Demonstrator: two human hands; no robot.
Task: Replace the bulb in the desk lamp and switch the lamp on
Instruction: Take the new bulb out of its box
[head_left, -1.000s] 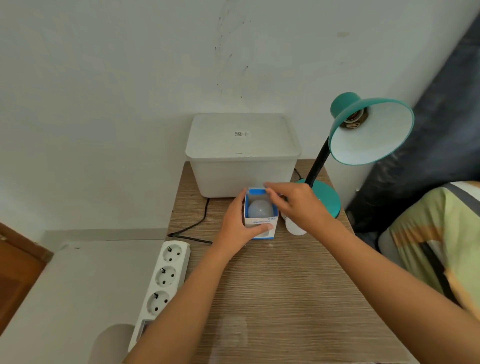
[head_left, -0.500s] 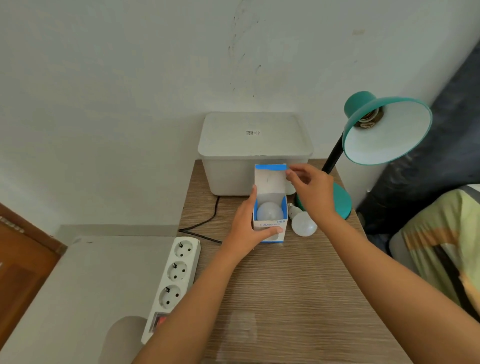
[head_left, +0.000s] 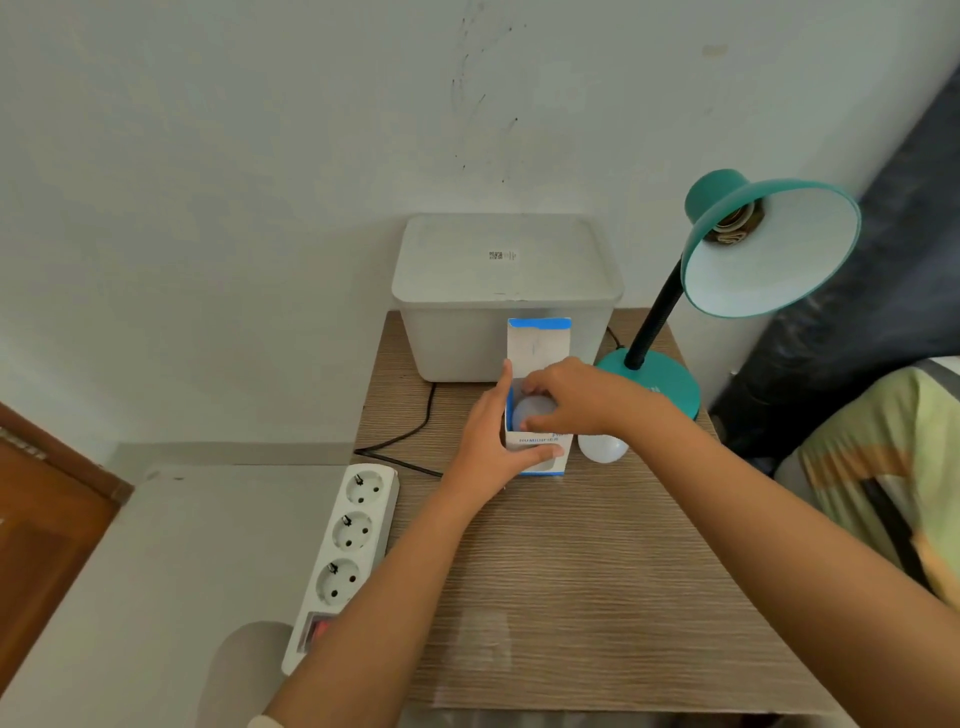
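A small blue-and-white bulb box (head_left: 540, 452) stands on the wooden table (head_left: 571, 571) with its top flap raised. My left hand (head_left: 493, 441) grips the box from its left side. My right hand (head_left: 571, 397) reaches into the open top, fingers around the white bulb (head_left: 530, 410) inside. A second white bulb (head_left: 602, 448) lies on the table just right of the box, partly under my right wrist. The teal desk lamp (head_left: 769, 249) stands at the back right with its shade tilted towards me and its socket (head_left: 735, 228) bare.
A white lidded plastic bin (head_left: 506, 296) sits at the back of the table behind the box. A white power strip (head_left: 348, 545) lies along the table's left edge, with a black cable (head_left: 410, 431) running behind it. A striped cushion (head_left: 883, 467) is at the right.
My right hand let go of the raised flap and dropped into the open box onto the bulb. My left hand kept its hold on the box.
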